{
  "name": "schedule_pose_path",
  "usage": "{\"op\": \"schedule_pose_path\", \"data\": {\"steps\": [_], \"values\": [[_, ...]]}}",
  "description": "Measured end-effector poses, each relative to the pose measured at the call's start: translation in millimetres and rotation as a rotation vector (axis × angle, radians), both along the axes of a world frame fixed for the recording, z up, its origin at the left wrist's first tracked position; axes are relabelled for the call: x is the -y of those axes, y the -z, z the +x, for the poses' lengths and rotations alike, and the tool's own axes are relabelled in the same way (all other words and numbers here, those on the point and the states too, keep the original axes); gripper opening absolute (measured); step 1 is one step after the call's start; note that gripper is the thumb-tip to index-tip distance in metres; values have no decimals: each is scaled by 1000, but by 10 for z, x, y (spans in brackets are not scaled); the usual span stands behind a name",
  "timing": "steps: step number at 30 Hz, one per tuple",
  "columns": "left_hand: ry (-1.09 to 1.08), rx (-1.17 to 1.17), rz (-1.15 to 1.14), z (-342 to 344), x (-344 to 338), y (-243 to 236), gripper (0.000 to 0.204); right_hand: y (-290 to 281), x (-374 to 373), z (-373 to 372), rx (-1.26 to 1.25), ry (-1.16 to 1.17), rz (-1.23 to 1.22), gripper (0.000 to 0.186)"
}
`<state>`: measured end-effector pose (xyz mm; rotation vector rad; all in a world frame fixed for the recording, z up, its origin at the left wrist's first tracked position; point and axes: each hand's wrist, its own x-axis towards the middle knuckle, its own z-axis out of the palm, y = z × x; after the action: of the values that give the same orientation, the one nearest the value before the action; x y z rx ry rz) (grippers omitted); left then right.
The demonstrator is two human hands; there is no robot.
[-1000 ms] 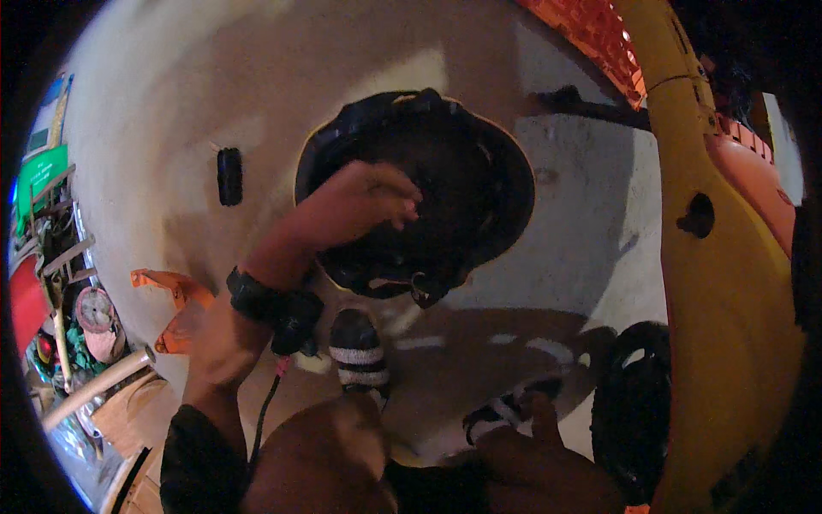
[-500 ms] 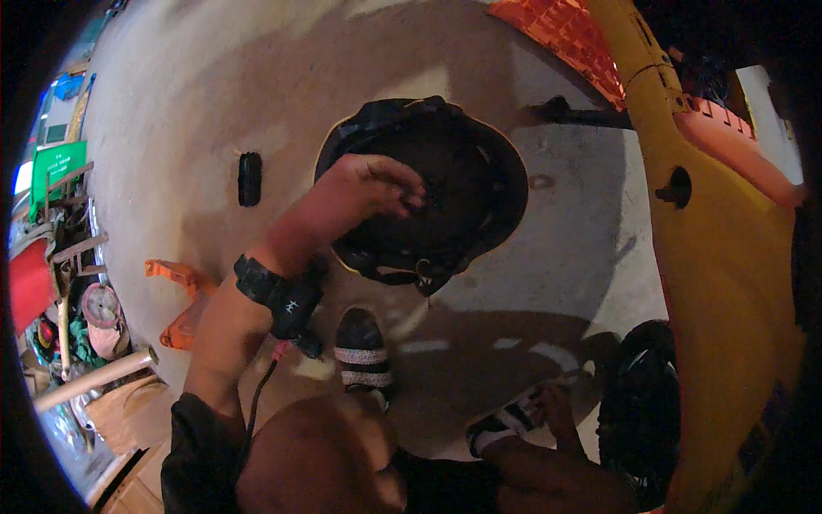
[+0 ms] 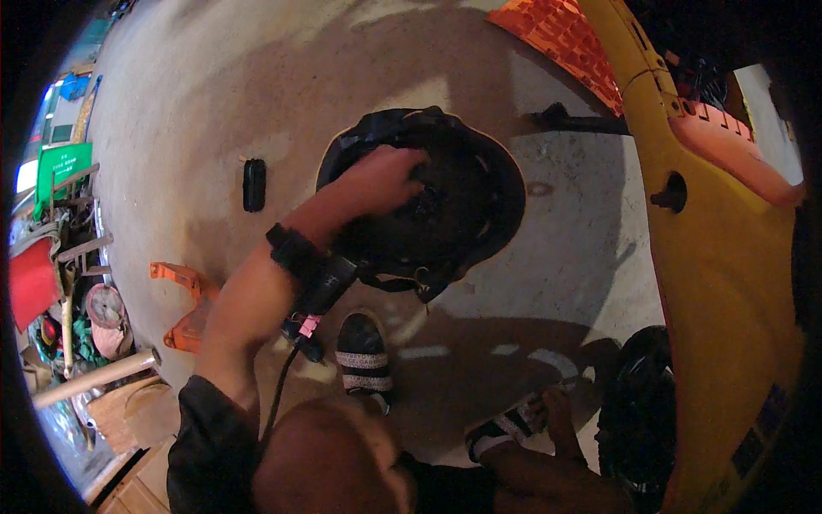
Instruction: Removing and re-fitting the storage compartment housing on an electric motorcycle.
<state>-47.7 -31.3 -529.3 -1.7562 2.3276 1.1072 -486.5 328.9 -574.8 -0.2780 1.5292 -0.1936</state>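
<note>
A dark, rounded, bowl-like thing (image 3: 462,201) with a thin yellowish rim lies on the floor, hollow side up. Black strips and a small loop hang at its near edge. Over its hollow, toward the left, is my left hand (image 3: 385,176), its fingers curled closed. What they pinch, if anything, is hidden in the dark interior. Down by my right sandal (image 3: 505,424), my right hand (image 3: 556,415) hangs low in shadow, and its fingers are too dim to read.
Left of the bowl-like thing lies a short black cylinder (image 3: 253,184). An orange bracket-like part (image 3: 193,304) rests near my left forearm. A yellow machine body (image 3: 719,257) and a black tyre (image 3: 638,411) stand at the right. An orange panel (image 3: 565,43) lies at the far right.
My left hand has gone from loosely spread fingers to a closed shape, staying over the hollow. Its forearm has shifted a little to the right. My right hand stays by the sandal.
</note>
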Motion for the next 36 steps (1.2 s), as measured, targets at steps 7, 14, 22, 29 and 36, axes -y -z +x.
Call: {"op": "schedule_pose_path", "data": {"steps": [7, 14, 22, 29, 36], "values": [[138, 153, 7, -78, 14, 482, 32, -38, 2, 44, -17, 70, 2, 27], [218, 197, 1, -116, 36, 506, 24, -35, 12, 54, 7, 5, -77, 29], [-567, -812, 886, -4, 40, 3, 22, 47, -51, 41, -25, -5, -103, 27], [-724, -1018, 954, -24, -50, -155, 27, -93, 102, 68, -37, -60, -52, 34], [-366, -369, 387, 128, 76, -229, 38, -157, 121, 115, -61, -91, -145, 43]]}}
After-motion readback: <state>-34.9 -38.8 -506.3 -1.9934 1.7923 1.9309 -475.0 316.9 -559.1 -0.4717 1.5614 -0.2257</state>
